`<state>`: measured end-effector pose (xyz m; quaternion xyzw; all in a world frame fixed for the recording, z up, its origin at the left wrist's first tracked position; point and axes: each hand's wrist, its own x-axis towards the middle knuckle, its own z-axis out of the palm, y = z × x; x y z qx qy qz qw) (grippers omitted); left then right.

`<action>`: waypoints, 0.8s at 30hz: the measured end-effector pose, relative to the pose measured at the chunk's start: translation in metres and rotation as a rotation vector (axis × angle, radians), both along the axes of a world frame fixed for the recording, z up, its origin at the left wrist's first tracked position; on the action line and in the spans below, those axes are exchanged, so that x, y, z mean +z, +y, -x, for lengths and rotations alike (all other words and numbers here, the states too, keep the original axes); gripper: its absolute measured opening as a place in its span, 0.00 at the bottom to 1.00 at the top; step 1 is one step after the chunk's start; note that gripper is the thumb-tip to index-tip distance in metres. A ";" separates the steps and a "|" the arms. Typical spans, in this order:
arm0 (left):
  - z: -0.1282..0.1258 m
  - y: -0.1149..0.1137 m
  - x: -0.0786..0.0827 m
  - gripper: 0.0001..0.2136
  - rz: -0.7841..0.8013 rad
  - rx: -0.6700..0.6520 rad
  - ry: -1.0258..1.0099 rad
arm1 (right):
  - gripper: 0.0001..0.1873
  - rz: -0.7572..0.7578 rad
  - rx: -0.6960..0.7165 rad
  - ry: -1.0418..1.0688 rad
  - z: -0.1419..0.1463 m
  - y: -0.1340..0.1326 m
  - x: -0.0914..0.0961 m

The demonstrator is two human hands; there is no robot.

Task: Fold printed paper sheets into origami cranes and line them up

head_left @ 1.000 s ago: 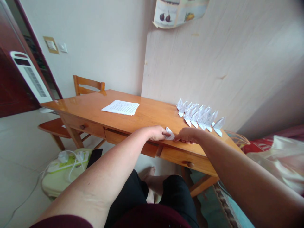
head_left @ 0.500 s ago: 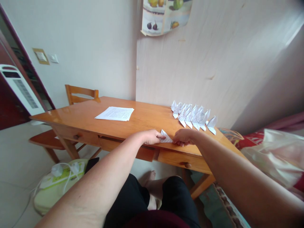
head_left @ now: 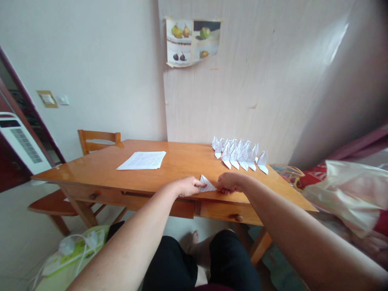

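Note:
A small triangle of folded paper (head_left: 207,184) with printed lines lies at the front edge of the wooden table (head_left: 178,161). My left hand (head_left: 189,186) is closed on its left side, with the thumb across the paper. At the right corner my right hand (head_left: 228,183) pinches the paper, fingers curled under. Farther back on the right, several folded paper figures (head_left: 242,155) with upright points stand in rows. A stack of printed sheets (head_left: 142,160) rests on the left part of the table.
Under the tabletop are drawers with round knobs (head_left: 239,218). A wooden chair (head_left: 100,139) is at the far left. On the lower left, a power strip (head_left: 68,254) with plugs and cables sits on a stool. Plastic bags (head_left: 348,194) are heaped at the right.
The camera view has tilted up, so the table and hands sit lower and more of the wall picture shows. Both hands stay on the folded paper, with little visible change in their grip.

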<state>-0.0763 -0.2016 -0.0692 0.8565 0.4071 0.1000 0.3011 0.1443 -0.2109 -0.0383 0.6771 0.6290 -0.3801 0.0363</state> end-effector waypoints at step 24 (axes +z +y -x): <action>0.007 -0.022 -0.024 0.25 -0.152 0.214 -0.234 | 0.18 -0.441 -0.233 0.367 -0.021 -0.021 -0.045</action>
